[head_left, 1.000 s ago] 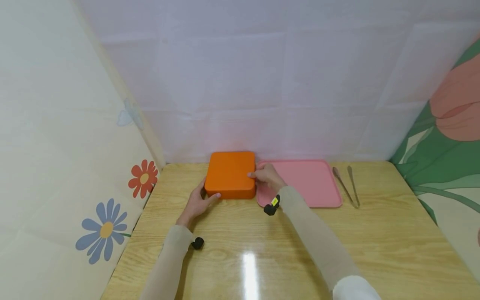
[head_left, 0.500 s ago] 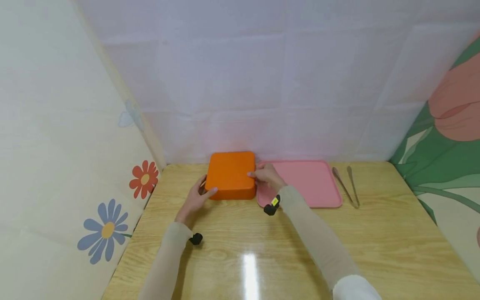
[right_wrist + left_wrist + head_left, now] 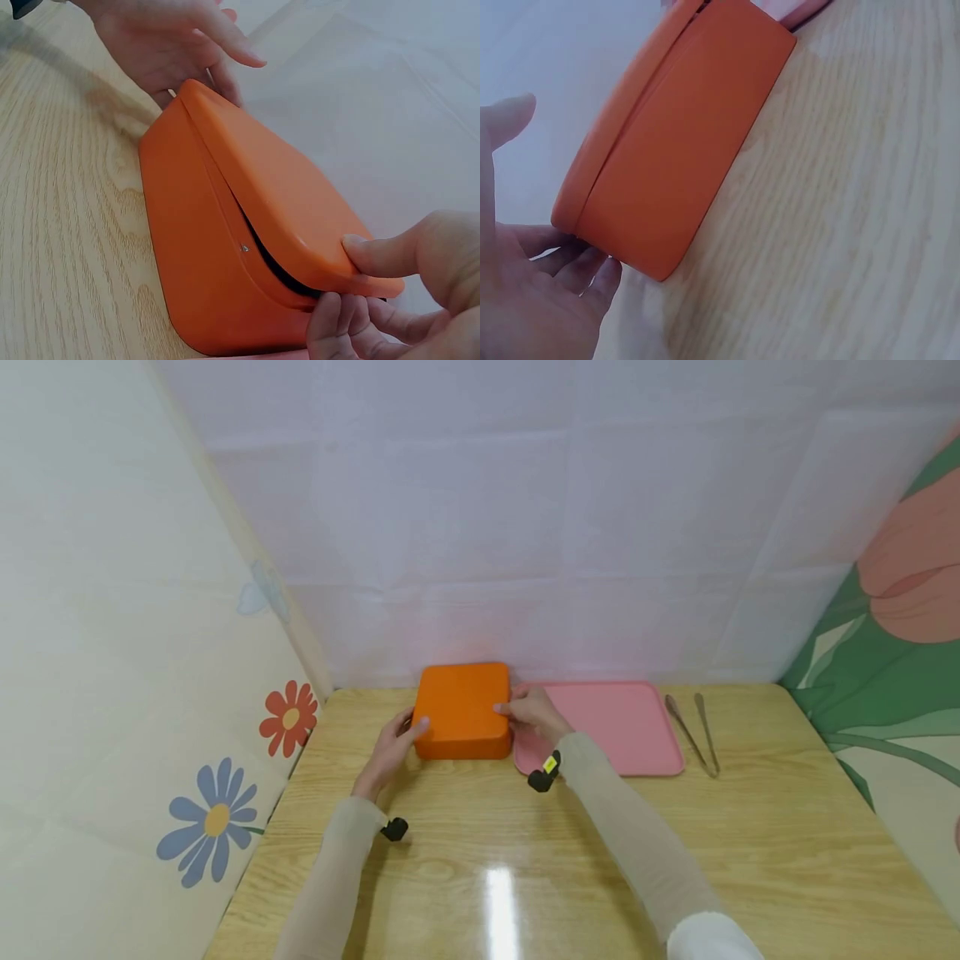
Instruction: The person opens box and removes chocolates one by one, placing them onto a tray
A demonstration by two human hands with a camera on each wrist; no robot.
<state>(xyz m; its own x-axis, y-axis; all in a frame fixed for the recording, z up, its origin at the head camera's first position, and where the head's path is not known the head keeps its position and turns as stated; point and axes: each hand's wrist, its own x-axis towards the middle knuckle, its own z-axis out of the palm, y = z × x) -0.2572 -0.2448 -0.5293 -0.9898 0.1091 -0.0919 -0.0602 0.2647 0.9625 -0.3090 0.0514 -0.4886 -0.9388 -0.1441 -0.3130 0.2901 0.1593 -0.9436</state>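
An orange lidded box (image 3: 461,708) stands on the table against the back cloth. My right hand (image 3: 534,712) pinches the lid at its right edge, thumb on top and fingers curled under the rim. The right wrist view shows a dark gap under the lid (image 3: 281,180) at that corner, where it is tilted up from the base. At the box's left side, the fingers of my left hand (image 3: 392,750) touch near the lid seam. Its thumb (image 3: 514,120) sticks out apart from the lid. The inside of the box is hidden.
A pink tray (image 3: 607,727) lies right beside the box, partly under my right hand. Metal tongs (image 3: 697,739) lie right of the tray. The back cloth (image 3: 480,610) rises behind the wooden table (image 3: 450,860).
My left thumb has moved from the box's front edge up and left, toward its left corner. The right hand keeps its pinch on the lid, which has barely moved.
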